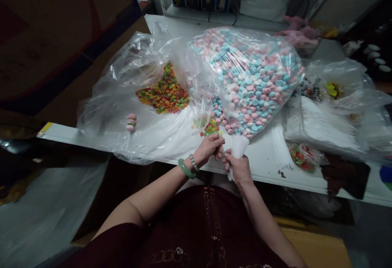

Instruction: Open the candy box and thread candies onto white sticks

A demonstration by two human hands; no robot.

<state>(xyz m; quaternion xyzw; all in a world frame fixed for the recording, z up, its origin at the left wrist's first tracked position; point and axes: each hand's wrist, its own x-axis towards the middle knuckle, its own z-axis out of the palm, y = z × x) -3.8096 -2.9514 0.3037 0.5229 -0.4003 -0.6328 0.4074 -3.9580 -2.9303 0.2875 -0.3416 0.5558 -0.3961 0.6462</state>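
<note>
My right hand (240, 166) is wrapped round a bundle of thin white sticks (239, 146). Close beside it on the left, my left hand (212, 145) is closed, its fingertips pinched together on something too small to make out. Just beyond my hands lies a small heap of red, green and yellow ring candies (211, 127). Pink and blue candies fill a big clear bag (254, 80) behind them. To the left, a pile of colourful ring candies (167, 94) sits in clear plastic, and a stick with stacked candies (131, 122) lies on the plastic.
A large cardboard box (61, 35) stands at the left. On the right are packs of white sticks (327, 125), a small bag of red and green sweets (303, 157) and a dark flat object (352, 178). The white table's front edge (275, 177) runs before me.
</note>
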